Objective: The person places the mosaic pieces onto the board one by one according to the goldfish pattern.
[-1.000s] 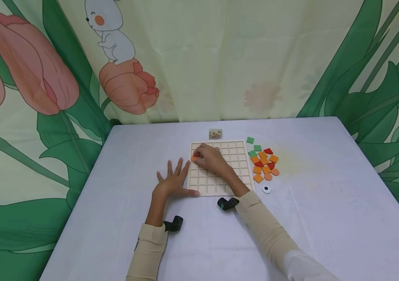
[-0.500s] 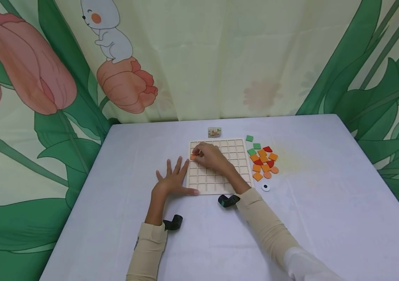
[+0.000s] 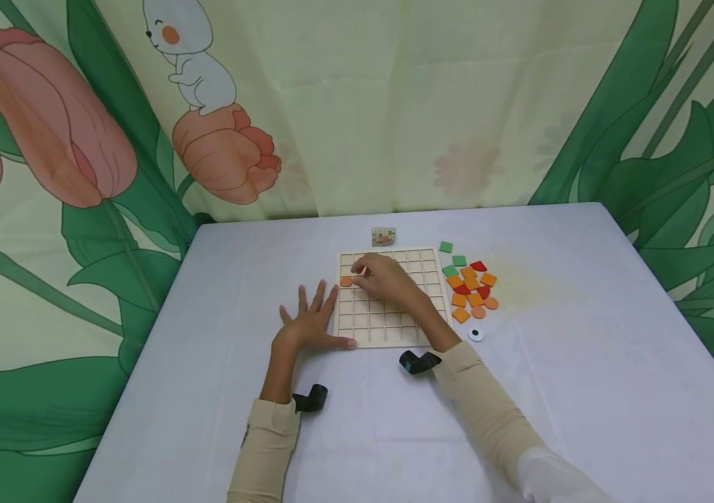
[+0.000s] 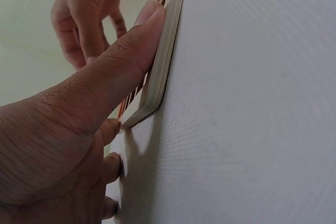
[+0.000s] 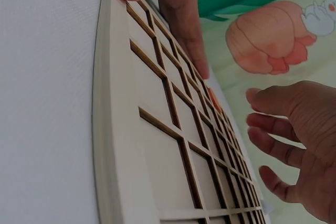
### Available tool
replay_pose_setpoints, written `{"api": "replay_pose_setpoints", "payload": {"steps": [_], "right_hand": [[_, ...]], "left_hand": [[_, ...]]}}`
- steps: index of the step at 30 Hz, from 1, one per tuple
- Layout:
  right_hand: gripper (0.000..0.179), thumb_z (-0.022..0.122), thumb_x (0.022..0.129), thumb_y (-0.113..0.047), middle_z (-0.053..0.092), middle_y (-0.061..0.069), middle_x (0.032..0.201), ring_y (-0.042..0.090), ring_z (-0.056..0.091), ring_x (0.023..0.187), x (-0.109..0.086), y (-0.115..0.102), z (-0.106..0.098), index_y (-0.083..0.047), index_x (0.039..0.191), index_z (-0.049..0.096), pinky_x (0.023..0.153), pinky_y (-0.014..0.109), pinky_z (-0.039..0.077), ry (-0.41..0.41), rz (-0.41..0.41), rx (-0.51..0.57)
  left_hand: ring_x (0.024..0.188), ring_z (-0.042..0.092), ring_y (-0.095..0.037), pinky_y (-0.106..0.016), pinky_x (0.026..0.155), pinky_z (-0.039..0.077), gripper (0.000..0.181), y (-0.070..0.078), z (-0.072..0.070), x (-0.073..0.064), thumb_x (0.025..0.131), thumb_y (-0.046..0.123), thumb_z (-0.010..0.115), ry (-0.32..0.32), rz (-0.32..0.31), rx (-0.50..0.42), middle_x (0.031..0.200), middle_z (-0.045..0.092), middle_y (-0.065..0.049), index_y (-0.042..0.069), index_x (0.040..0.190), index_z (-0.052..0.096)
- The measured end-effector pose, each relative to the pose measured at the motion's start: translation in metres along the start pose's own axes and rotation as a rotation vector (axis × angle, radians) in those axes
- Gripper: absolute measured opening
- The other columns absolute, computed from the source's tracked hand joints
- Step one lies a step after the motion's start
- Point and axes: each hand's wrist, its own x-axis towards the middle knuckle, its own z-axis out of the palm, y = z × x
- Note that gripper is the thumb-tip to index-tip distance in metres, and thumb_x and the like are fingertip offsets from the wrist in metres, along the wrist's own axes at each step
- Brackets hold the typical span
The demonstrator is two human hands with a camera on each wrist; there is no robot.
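A pale wooden grid board (image 3: 369, 328) with raised square cells lies flat on the white table. My left hand (image 3: 308, 328) is spread at its left side, thumb resting on the near left corner and index fingertip by the left edge. In the left wrist view the thumb (image 4: 131, 45) presses on the board's rim. One orange disc (image 3: 346, 281) sits in a cell at the left edge. My right hand (image 3: 385, 281) hovers over the board just right of that disc. Its fingers (image 5: 275, 129) are bent loosely and hold nothing.
Right of the board lie several orange squares (image 3: 487, 279), green squares (image 3: 446, 246), red pieces (image 3: 479, 266) and orange discs (image 3: 491, 303). A white disc with a black dot (image 3: 475, 334) lies nearer. A small patterned card (image 3: 383, 237) is behind the board. A printed curtain (image 3: 357, 105) hangs at the back.
My right hand has let go of the orange disc and drawn back a little to the right, leaving the disc in its cell. The left hand stays in place.
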Motion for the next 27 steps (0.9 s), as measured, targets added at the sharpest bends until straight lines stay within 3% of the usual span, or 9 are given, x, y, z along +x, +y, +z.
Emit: {"api": "replay_pose_setpoints", "payload": {"steps": [17,27], "right_hand": [[0.028,0.068,0.093,-0.023,0.068,0.006,0.110,0.022,0.063,0.098,-0.044,0.025,-0.050,-0.007,0.115,0.068,0.086,0.038,0.053,0.053,0.062,-0.032],[0.028,0.067,0.094,-0.021,0.066,0.008,0.112,0.024,0.059,0.100,-0.080,0.049,-0.074,-0.005,0.116,0.066,0.085,0.039,0.051,0.049,0.145,0.058]], "left_hand": [[0.148,-0.020,-0.043,-0.078,0.107,-0.001,0.122,0.001,0.001,-0.001,0.071,0.071,0.072,-0.018,-0.021,-0.018,0.165,-0.012,-0.006,0.026,0.158,-0.001],[0.147,-0.022,-0.043,-0.080,0.105,-0.002,0.123,0.002,0.002,-0.002,0.070,0.071,0.073,0.003,-0.009,-0.026,0.165,-0.012,-0.006,0.026,0.159,0.001]]}}
